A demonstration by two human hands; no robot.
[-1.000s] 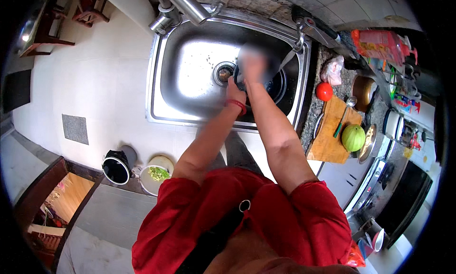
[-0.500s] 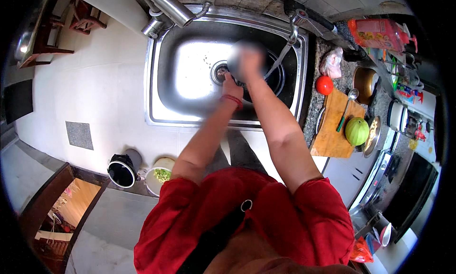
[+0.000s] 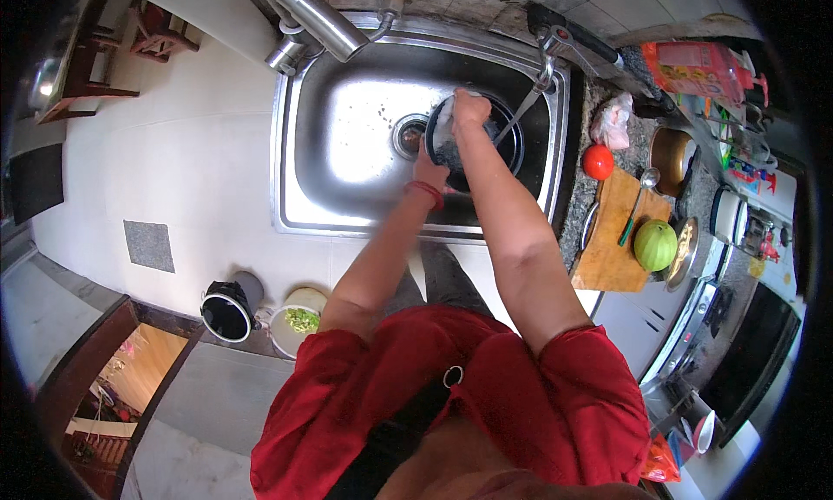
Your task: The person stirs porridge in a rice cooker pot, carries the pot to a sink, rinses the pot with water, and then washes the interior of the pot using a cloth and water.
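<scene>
A dark round pan [image 3: 488, 163] sits in the right half of the steel sink [image 3: 347, 201]. My left hand [image 3: 429, 167], with a red band at the wrist, grips the near left rim, its fingers partly hidden. My right hand [image 3: 471, 111] is closed on a pale cloth-like piece [image 3: 445, 123] at the pan's far left side; its exact kind is unclear. From the tap [image 3: 547, 66] at the sink's far right corner, a stream of water [image 3: 517, 115] runs down into the pan. The drain [image 3: 409, 136] lies just left of it.
Right of the sink are a tomato [image 3: 598, 163], a cutting board [image 3: 607, 231] with a ladle [image 3: 638, 207] and a round green squash [image 3: 655, 245]. A steel water pipe [image 3: 317, 19] juts over the far left corner. Two bins [image 3: 227, 320] stand on the floor.
My right hand has moved slightly up and right, and the pale piece, blurred before, is now clearer. My left hand has come round onto the pan's rim. The view has shifted a little.
</scene>
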